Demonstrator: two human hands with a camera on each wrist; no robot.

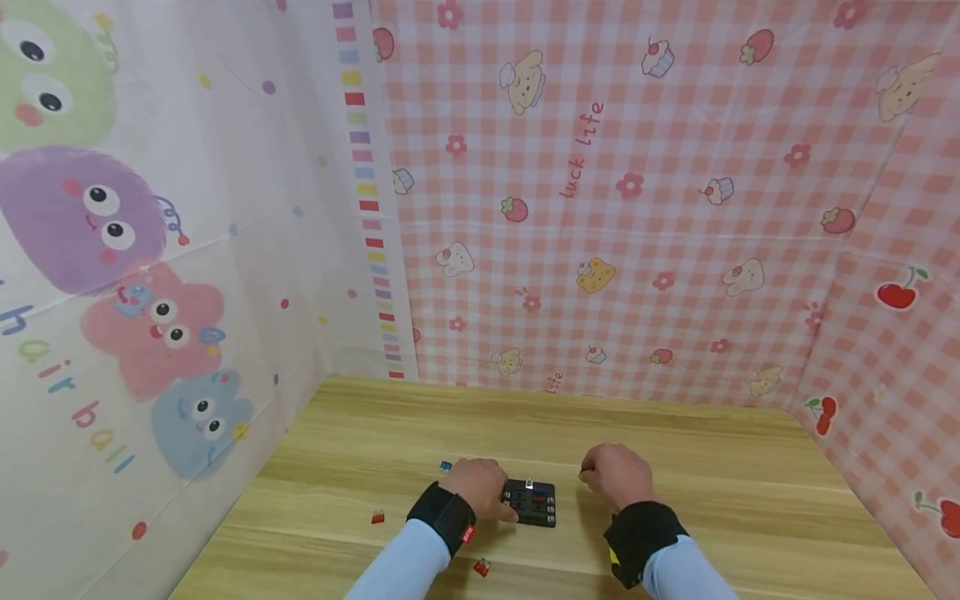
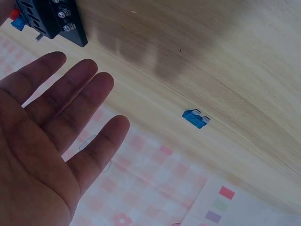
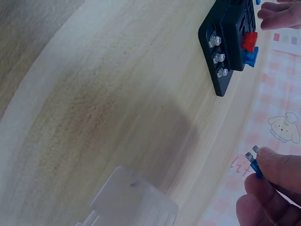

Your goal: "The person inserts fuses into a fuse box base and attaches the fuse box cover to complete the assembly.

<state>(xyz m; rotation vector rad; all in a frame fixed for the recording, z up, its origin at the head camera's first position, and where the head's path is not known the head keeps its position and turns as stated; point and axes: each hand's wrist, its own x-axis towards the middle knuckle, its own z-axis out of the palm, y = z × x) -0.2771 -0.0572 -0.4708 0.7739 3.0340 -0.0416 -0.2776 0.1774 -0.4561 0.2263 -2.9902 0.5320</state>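
Observation:
A black fuse block (image 1: 534,510) with metal screw terminals lies on the wooden table. One red blade fuse (image 3: 250,41) and one blue blade fuse (image 3: 251,57) sit side by side in it. My left hand (image 1: 480,487) is at the block's left edge, overlapping it in the head view; its fingers (image 2: 77,113) are extended and spread. Right of the block, my right hand (image 1: 618,475) pinches another blue blade fuse (image 3: 256,168) between thumb and fingertips, its two metal prongs sticking out. That fuse is mostly hidden by the fingers in the head view.
A loose blue fuse (image 2: 194,119) lies beyond my left hand. Two red fuses (image 1: 378,517) lie on the near left of the table. In the right wrist view a transparent plastic piece (image 3: 136,200) rests on the tabletop. Patterned cloth (image 1: 600,208) hangs behind and at both sides.

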